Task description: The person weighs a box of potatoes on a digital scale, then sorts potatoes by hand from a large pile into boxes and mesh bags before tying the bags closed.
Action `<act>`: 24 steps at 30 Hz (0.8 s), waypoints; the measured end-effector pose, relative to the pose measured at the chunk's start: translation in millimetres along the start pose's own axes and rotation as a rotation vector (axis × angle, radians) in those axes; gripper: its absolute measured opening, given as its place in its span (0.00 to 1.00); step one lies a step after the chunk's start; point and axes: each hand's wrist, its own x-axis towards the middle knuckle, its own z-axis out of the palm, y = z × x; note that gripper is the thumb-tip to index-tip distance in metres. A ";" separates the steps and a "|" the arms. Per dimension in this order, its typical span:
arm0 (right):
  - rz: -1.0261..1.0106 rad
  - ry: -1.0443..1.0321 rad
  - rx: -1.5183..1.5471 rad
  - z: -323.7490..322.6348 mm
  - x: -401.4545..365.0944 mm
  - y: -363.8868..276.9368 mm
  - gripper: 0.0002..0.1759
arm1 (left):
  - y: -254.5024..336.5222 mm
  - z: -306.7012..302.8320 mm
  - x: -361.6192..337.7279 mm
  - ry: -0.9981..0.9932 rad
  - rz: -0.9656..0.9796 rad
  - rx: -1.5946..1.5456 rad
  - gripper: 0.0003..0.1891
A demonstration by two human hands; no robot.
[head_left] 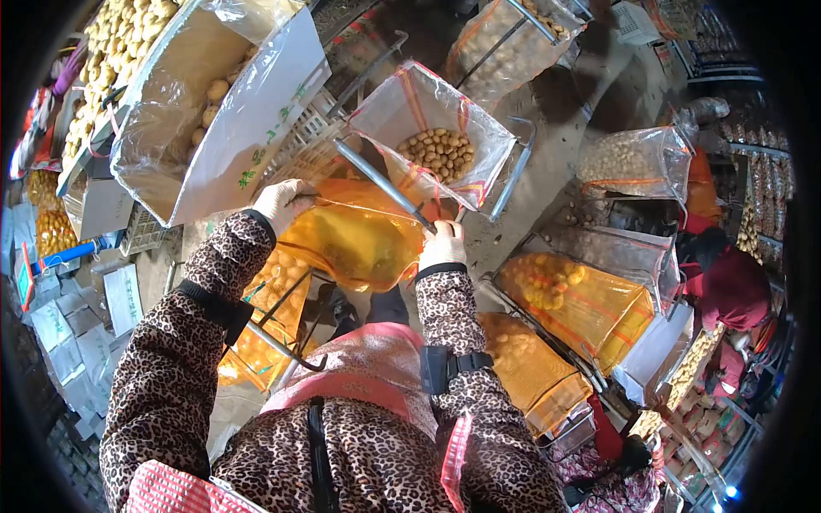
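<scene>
An orange-yellow mesh bag (351, 235) is stretched between my two white-gloved hands, its inside lit yellow and its mouth partly spread. My left hand (284, 203) pinches the bag's left edge beside a white carton. At the opposite edge, my right hand (443, 244) is closed on the bag's rim, close to the end of a grey metal bar (376, 178). Just beyond the bag, a clear sack with red stripes (389, 107) hangs open on the metal frame. Small round brown produce, like potatoes (438, 154), lies at its bottom.
A large plastic-lined carton (248, 128) stands at upper left, near a heap of pale produce (120, 60). Filled orange mesh bags (522, 359) and another framed orange bag (581, 295) stand to the right. A person in dark red (731, 286) is at far right.
</scene>
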 end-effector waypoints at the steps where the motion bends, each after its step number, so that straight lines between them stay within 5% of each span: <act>1: -0.048 0.016 -0.137 -2.2 -1.9 -2.9 0.11 | -18.3 -0.4 1.6 0.015 0.010 -0.120 0.08; 5: 0.109 -0.098 -0.108 -13.8 33.3 1.0 0.18 | 46.2 -5.9 6.5 -0.032 0.149 0.383 0.08; 6: 0.098 -0.067 0.245 -0.5 45.8 38.4 0.14 | 51.2 -5.1 10.7 -0.050 0.112 0.364 0.09; 8: 0.423 -0.050 1.093 8.0 62.8 61.2 0.08 | 61.9 -3.0 22.5 -0.061 0.081 0.361 0.10; 11: 0.725 -0.105 1.595 -1.6 66.3 57.2 0.07 | 72.0 -3.2 40.5 0.027 0.114 0.289 0.09; 12: 0.763 0.061 1.548 -3.3 61.2 35.4 0.07 | 80.1 -6.3 45.0 0.018 0.011 0.258 0.08; 13: 0.801 0.230 1.495 -8.5 56.1 8.4 0.07 | 83.7 -8.7 52.5 0.038 0.119 0.268 0.11; 14: 0.803 0.217 1.471 -7.2 55.8 8.8 0.07 | 86.5 -11.9 58.0 0.030 0.053 0.279 0.11; 16: 0.481 0.165 1.207 6.0 47.0 22.7 0.12 | 94.6 -17.3 67.1 0.010 -0.051 0.304 0.12; 19: 0.457 0.134 0.856 -3.9 44.3 20.9 0.25 | 106.2 -19.0 69.5 -0.037 -0.007 0.378 0.11; 21: 0.014 0.034 -0.154 -25.3 28.8 1.4 0.29 | 98.7 -18.8 75.9 -0.048 0.020 0.454 0.12; 24: 0.181 -0.073 -0.209 -40.1 35.1 -26.3 0.29 | 101.0 -14.0 78.5 -0.004 0.001 0.512 0.13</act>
